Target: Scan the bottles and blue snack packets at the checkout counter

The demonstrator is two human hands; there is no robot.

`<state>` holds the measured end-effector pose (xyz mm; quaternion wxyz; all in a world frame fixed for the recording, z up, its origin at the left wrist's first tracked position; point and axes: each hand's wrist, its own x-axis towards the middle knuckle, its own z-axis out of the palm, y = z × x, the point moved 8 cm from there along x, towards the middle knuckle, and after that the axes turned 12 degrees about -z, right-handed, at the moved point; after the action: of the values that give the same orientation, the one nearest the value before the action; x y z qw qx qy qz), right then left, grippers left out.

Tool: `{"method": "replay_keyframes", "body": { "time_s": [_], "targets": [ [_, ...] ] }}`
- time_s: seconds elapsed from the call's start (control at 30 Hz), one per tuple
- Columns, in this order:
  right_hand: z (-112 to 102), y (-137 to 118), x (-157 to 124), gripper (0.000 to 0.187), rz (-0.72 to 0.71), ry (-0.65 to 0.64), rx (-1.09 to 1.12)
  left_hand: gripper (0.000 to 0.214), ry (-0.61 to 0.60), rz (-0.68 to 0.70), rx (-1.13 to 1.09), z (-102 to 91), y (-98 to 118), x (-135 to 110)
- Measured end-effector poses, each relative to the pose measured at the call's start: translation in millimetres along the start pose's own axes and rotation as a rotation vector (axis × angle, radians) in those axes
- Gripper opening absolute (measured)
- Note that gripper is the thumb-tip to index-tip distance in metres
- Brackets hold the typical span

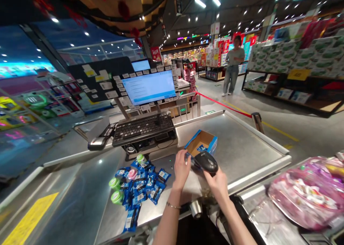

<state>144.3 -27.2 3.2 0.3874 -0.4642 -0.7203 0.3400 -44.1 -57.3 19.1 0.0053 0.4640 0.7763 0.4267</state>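
Observation:
My right hand (218,180) grips a black handheld barcode scanner (206,161) over the steel checkout counter (242,148). My left hand (181,168) is closed on a small blue snack packet (190,160) held just in front of the scanner. Right behind both hands lies an open blue cardboard box (201,143), with another blue packet inside. To the left of my hands a heap of several blue packets (142,186) is spread on the counter, mixed with small green and pink round containers (115,183).
A black keyboard (142,128) and a lit till screen (149,87) stand behind the heap, with a card reader (98,142) to their left. A pink plastic bag (309,195) lies at the right. A person (232,66) stands in the aisle beyond a red barrier tape (223,104).

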Motion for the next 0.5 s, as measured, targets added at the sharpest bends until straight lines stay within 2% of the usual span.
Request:
{"method": "replay_keyframes", "body": {
  "time_s": [0.07, 0.2, 0.27, 0.37, 0.5],
  "targets": [
    [-10.8, 6.7, 4.5, 0.053, 0.024, 0.041, -0.009, 0.031, -0.074, -0.046, -0.047, 27.5, 7.9, 18.5],
    [-26.6, 19.0, 13.0, 0.051, 0.039, 0.079, -0.026, 0.023, -0.394, -0.213, 0.041, 97.8, 0.6, 57.9],
    [-32.1, 25.4, 15.6, 0.051, 0.036, 0.101, -0.035, 0.019, -0.497, -0.239, 0.097, 124.3, -1.9, 72.8],
    [-38.1, 35.6, 17.4, 0.048, 0.032, 0.145, -0.047, 0.021, -0.559, -0.247, 0.136, 150.6, -1.8, 83.9],
    [-43.5, 48.9, 19.1, 0.048, 0.039, 0.180, -0.052, 0.019, -0.587, -0.275, 0.171, 171.4, -4.5, 78.9]
  ]
}}
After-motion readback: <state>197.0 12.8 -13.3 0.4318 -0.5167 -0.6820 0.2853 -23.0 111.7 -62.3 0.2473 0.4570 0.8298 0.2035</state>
